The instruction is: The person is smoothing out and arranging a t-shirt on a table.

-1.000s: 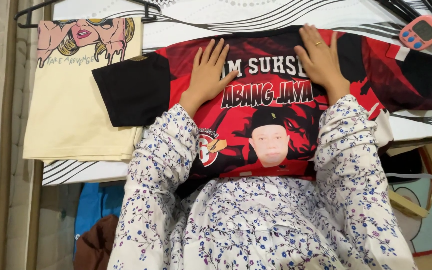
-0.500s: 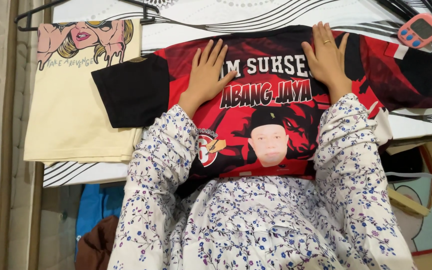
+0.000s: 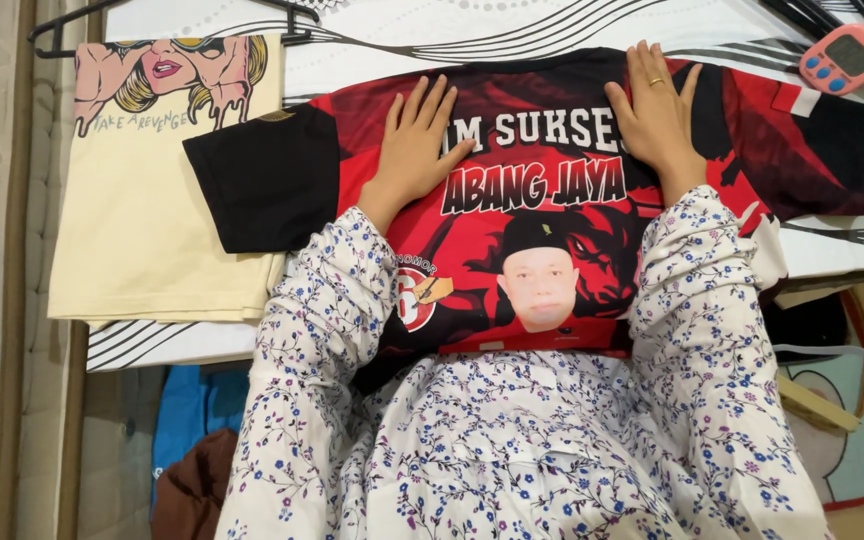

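- The right hand (image 3: 657,115) has slid a little farther up the red and black shirt (image 3: 542,200) than a moment ago; the left hand (image 3: 414,145) has not moved.
- Both hands lie flat and open on the shirt, well apart, gripping nothing.
- The shirt is spread on the table (image 3: 552,25), its left sleeve over a folded cream shirt (image 3: 152,220).
- A pink timer (image 3: 845,60) sits near the far right corner.
- Flowery sleeves hide the shirt's bottom edge.

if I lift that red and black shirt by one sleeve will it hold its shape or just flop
The red and black shirt would probably flop: it lies flat and thin under the left hand and right hand, with soft wrinkles. Its sheen suggests slick fabric, so it may slide on the patterned sheet. It looks light for its size.
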